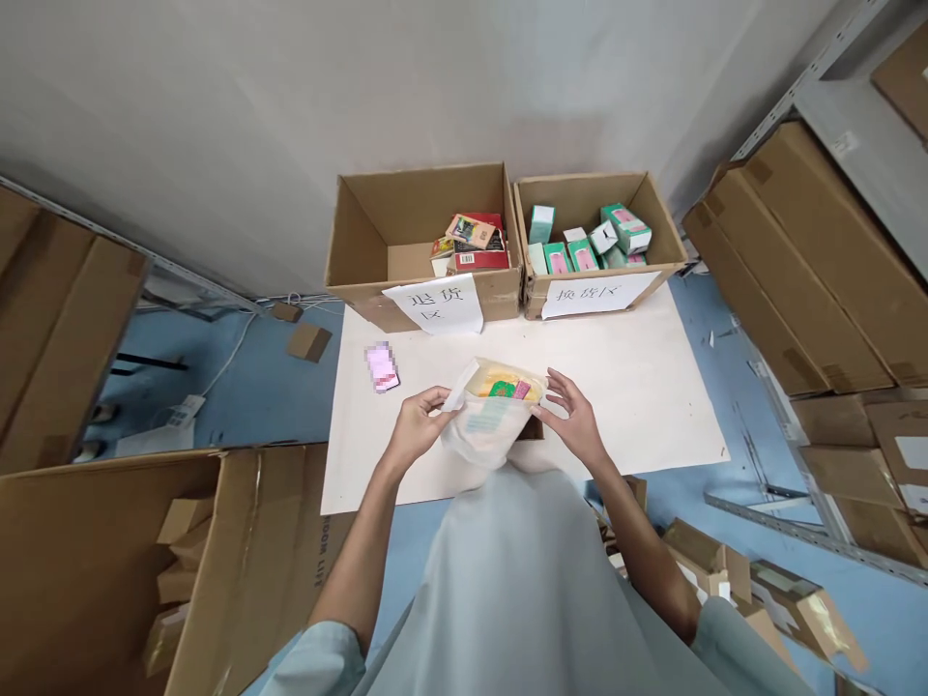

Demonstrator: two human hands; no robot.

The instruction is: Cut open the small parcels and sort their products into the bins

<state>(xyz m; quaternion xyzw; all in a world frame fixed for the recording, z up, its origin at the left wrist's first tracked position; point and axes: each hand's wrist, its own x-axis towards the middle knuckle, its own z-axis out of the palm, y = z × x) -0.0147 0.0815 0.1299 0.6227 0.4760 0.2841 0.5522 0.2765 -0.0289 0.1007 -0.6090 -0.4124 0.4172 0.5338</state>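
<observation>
Between my hands a whitish translucent bag (487, 430) is held with its mouth spread wide. Inside it shows a yellow item (500, 377) with green and pink patches; its kind I cannot make out. My left hand (422, 422) pinches the bag's left edge, and my right hand (569, 418) grips its right edge with thumb and fingers. Partly hidden behind the bag, a small brown box (533, 429) lies on the white table (638, 377).
Two cardboard boxes stand at the table's back: the left box (362, 232) holds red and yellow packets, the right box (667, 253) green and pink cartons. A phone (382, 367) lies at left. Large cartons (804, 261) crowd the right, an open carton (239, 570) the lower left.
</observation>
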